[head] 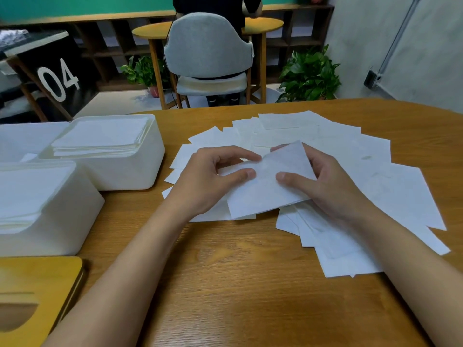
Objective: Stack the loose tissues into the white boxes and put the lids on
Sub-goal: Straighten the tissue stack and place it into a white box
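Wood-grain table (pixel 238 284) carries everything, and much of its right half is covered by the loose tissues (pixel 338 146), fanned out flat and overlapping. We judge we are mid-way through the stacking step: many sheets still lie loose, and no box has its lid on.

Both our forearms reach in over the near edge. Our left hand (pixel 208 181) pinches the left edge of a single tissue (pixel 265 194) between thumb and forefinger. Our right hand (pixel 333 186) grips the right side, with the thumb on top and the fingers curled beneath. The sheet is held just above the fan, tilted, with its far corner lifted.

The next move, as we judge it, calls for carrying this sheet left to a box and laying it square on a stack. A light grip will be needed, since so thin a sheet will likely fold or drift.

At the left, the near white box (pixel 62 221) holds a stack of tissues (pixel 27 191) that reaches about to its rim. Behind it, the far white box (pixel 130 174) holds another stack (pixel 100 139), also near its rim. We cannot tell what the white shape beyond that one is.

By the near-left corner, a wooden lid (pixel 42 279) with a dispensing slot lies flat, apart from the boxes.
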